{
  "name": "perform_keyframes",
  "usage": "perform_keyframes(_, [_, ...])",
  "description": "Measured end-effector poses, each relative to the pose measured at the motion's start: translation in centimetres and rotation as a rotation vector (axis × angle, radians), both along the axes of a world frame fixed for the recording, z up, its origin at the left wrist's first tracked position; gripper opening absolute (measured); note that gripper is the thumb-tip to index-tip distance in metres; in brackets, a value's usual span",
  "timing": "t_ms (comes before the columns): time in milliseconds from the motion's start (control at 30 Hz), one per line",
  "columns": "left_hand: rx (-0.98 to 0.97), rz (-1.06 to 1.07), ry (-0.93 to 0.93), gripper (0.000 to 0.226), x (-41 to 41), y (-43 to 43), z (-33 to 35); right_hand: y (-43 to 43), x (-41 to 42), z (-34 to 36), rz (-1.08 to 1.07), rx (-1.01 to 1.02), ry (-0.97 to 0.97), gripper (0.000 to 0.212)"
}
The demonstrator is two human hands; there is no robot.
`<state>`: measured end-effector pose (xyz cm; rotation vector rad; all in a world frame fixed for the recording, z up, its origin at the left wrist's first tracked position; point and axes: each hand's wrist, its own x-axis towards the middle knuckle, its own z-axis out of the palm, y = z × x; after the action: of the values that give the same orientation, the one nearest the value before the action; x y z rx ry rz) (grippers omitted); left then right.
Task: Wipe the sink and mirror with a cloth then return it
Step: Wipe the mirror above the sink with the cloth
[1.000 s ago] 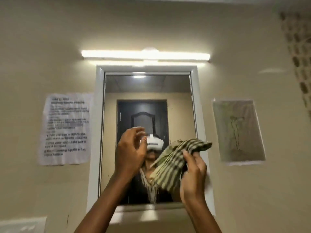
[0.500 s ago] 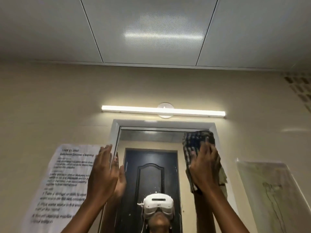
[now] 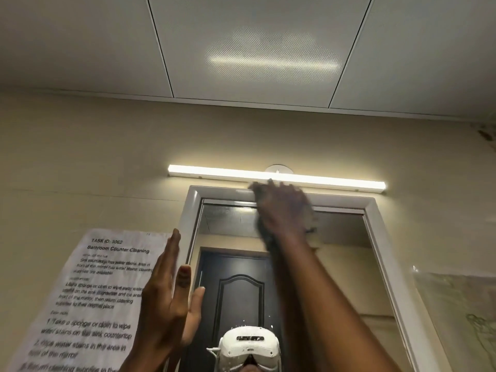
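up top, blurred dark cloth [image 3: 264,232] under right hand [image 3: 284,208] on mirror [image 3: 230,226].

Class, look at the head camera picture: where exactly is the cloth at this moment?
The cloth is under the right hand, pressed to the top of the mirror near the middle, just below the light bar.

Mirror [image 3: 335,264] glass right of the right hand [image 3: 284,210] is open; white frame [image 3: 375,210] & light bar [image 3: 322,181] crowd the top, left hand [image 3: 167,304] blocks left edge.
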<state>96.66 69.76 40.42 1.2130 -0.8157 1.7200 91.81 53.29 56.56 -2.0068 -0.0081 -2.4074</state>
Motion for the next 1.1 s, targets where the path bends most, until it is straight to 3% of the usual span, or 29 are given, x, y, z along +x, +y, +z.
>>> perform_keyframes(67, [-0.017, -0.005, 0.002, 0.074, 0.0, 0.1, -0.1, 4.9, 1.1, -0.3, 0.033, -0.093, 0.050, 0.032])
perform_keyframes(200, [-0.042, 0.050, -0.049, 0.072, -0.1, 0.3, -0.1, 11.0, 3.0, -0.6, 0.189, -0.292, 0.176, 0.029])
perform_keyframes(367, [-0.075, 0.076, -0.035, 0.067, -0.3, -0.1, -0.3, 10.3, 3.9, -1.3, 0.210, -0.530, 0.202, 0.043])
perform_keyframes(467, [-0.046, 0.070, 0.004, 0.085, -0.4, -0.1, -0.4, 6.9, 3.9, -2.2, 0.111, -0.611, 0.194, 0.048])
perform_keyframes(533, [-0.019, 0.080, 0.026, 0.089, -0.1, 0.1, -0.5, 3.6, 3.3, -2.5, 0.085, -0.544, 0.189, 0.050])
perform_keyframes(733, [0.024, 0.046, 0.068, 0.086, 0.4, 0.2, -0.3, -7.9, 0.4, -2.6, 0.046, -0.089, 0.096, 0.053])
perform_keyframes(867, [0.013, 0.057, 0.066, 0.087, 0.3, 0.2, -0.3, -11.2, -0.4, -5.2, 0.073, 0.126, 0.083, 0.056])
perform_keyframes(1100, [0.011, 0.038, 0.057, 0.083, 0.0, 0.3, -0.4, -9.8, -0.8, -20.8, 0.082, 0.289, 0.157, 0.059])
